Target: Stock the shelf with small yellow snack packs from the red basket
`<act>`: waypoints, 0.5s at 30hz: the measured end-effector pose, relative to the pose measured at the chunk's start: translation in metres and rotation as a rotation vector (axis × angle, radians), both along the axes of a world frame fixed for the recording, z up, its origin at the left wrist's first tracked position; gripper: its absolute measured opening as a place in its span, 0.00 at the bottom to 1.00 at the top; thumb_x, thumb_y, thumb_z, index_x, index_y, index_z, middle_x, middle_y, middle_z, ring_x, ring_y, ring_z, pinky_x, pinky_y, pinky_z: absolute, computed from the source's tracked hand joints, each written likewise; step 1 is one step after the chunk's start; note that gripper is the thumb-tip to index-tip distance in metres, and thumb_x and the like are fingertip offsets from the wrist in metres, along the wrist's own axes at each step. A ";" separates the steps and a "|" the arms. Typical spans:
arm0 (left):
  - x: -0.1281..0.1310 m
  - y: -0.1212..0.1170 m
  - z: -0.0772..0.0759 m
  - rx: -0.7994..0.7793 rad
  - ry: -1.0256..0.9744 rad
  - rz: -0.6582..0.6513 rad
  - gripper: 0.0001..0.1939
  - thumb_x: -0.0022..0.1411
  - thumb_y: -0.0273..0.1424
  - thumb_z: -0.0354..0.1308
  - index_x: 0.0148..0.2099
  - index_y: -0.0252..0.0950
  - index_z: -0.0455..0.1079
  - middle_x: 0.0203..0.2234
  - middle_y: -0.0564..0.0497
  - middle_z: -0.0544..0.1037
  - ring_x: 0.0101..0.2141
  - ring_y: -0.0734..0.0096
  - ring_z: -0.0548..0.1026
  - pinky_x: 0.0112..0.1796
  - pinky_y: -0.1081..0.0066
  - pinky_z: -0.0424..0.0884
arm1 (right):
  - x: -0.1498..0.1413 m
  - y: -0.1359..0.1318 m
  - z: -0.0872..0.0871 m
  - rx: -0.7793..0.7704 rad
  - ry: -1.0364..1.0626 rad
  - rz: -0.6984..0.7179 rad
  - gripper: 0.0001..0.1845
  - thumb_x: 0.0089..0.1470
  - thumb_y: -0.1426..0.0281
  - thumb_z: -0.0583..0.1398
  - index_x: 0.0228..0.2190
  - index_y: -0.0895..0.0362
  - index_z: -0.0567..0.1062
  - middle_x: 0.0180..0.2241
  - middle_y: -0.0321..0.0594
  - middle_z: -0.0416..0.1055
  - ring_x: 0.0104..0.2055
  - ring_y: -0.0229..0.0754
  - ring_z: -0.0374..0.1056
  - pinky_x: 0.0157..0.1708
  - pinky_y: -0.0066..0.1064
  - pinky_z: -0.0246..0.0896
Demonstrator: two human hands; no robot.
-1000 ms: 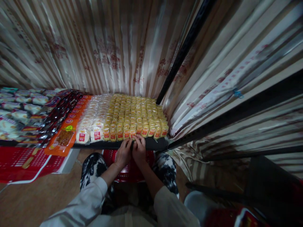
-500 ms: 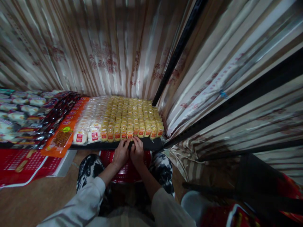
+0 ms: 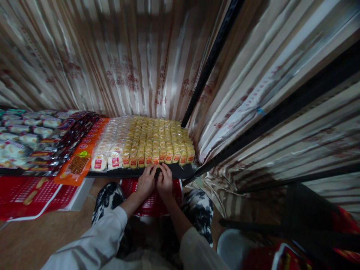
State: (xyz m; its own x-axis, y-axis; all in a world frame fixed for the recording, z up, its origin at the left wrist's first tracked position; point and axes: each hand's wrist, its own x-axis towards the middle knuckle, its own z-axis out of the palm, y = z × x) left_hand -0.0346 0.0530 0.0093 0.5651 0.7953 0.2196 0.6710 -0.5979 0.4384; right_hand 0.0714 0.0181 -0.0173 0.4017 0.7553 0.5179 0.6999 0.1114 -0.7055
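Rows of small yellow snack packets (image 3: 157, 135) in clear wrappers stand close together on a dark shelf (image 3: 182, 171). My left hand (image 3: 146, 180) and my right hand (image 3: 164, 182) are side by side at the shelf's front edge. Their fingers are bent and closed, with the tips meeting at the lower end of one front yellow packet (image 3: 156, 159). The thumbs and the exact grip are partly hidden. Just left of the yellow rows stand white round snack packets (image 3: 115, 160) with red labels.
Farther left lie an orange pretzel-stick bag (image 3: 75, 165), dark shiny packets (image 3: 66, 144) and white-and-purple packets (image 3: 17, 152). A red basket (image 3: 161, 206) is below the shelf between my knees. Black posts (image 3: 209, 67) and a striped curtain (image 3: 135, 56) enclose the back and right.
My hands stay at the same front packet, with the fingertips shifting slightly. The view has turned a little, so the shelf's right end sits somewhat farther left.
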 end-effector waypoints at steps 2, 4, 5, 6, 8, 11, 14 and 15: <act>0.000 0.002 0.000 -0.009 -0.009 -0.009 0.25 0.58 0.20 0.44 0.58 0.32 0.58 0.53 0.42 0.63 0.55 0.63 0.60 0.53 0.65 0.64 | -0.001 -0.001 -0.001 0.009 0.012 -0.011 0.21 0.54 0.74 0.46 0.47 0.60 0.70 0.49 0.51 0.65 0.54 0.44 0.59 0.53 0.43 0.58; 0.000 0.002 0.001 -0.010 -0.034 -0.020 0.25 0.57 0.20 0.44 0.58 0.33 0.59 0.52 0.42 0.64 0.54 0.63 0.60 0.53 0.64 0.64 | -0.003 -0.003 -0.001 0.024 0.035 -0.031 0.21 0.55 0.74 0.46 0.46 0.60 0.70 0.49 0.51 0.65 0.53 0.44 0.60 0.52 0.42 0.58; -0.001 0.002 0.001 -0.006 -0.054 -0.025 0.26 0.56 0.19 0.44 0.58 0.33 0.59 0.52 0.42 0.64 0.54 0.64 0.61 0.53 0.63 0.64 | -0.004 -0.005 0.000 0.031 0.047 -0.043 0.21 0.55 0.73 0.46 0.46 0.60 0.70 0.49 0.51 0.65 0.53 0.44 0.61 0.52 0.42 0.59; -0.002 0.002 0.001 0.001 -0.076 -0.029 0.26 0.56 0.19 0.44 0.58 0.33 0.60 0.52 0.42 0.64 0.54 0.64 0.61 0.53 0.63 0.64 | -0.005 -0.007 0.000 0.035 0.057 -0.053 0.20 0.55 0.73 0.46 0.46 0.61 0.70 0.49 0.52 0.65 0.53 0.44 0.61 0.52 0.42 0.59; -0.006 0.000 0.002 0.025 -0.120 -0.041 0.27 0.54 0.18 0.44 0.57 0.33 0.60 0.51 0.42 0.65 0.54 0.64 0.61 0.53 0.63 0.64 | -0.006 -0.011 0.001 0.029 0.073 -0.071 0.20 0.56 0.72 0.46 0.46 0.61 0.70 0.49 0.52 0.65 0.53 0.44 0.60 0.52 0.43 0.58; -0.017 -0.002 0.006 0.080 -0.158 -0.070 0.27 0.54 0.18 0.44 0.56 0.33 0.61 0.51 0.43 0.66 0.53 0.63 0.63 0.53 0.63 0.65 | -0.008 -0.018 0.004 0.003 0.093 -0.116 0.20 0.57 0.70 0.46 0.47 0.62 0.69 0.49 0.52 0.65 0.54 0.44 0.59 0.53 0.44 0.56; -0.030 -0.003 0.012 0.137 -0.185 -0.104 0.25 0.55 0.19 0.44 0.55 0.33 0.63 0.50 0.44 0.67 0.51 0.63 0.64 0.52 0.63 0.65 | -0.012 -0.021 0.008 -0.014 0.135 -0.170 0.21 0.58 0.67 0.46 0.48 0.63 0.67 0.50 0.53 0.64 0.55 0.45 0.58 0.55 0.44 0.54; -0.033 -0.003 0.015 0.155 -0.196 -0.116 0.25 0.55 0.19 0.45 0.55 0.33 0.63 0.50 0.44 0.67 0.51 0.63 0.64 0.52 0.63 0.65 | -0.014 -0.022 0.009 -0.019 0.157 -0.185 0.22 0.58 0.66 0.45 0.49 0.63 0.66 0.51 0.54 0.63 0.55 0.45 0.58 0.55 0.45 0.53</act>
State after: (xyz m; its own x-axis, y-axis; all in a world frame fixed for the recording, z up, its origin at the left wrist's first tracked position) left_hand -0.0680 0.0500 0.0240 0.5854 0.6761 0.4474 0.5057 -0.7358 0.4503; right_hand 0.0570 -0.0038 -0.0080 0.6087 0.6702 0.4246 0.5891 -0.0233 -0.8077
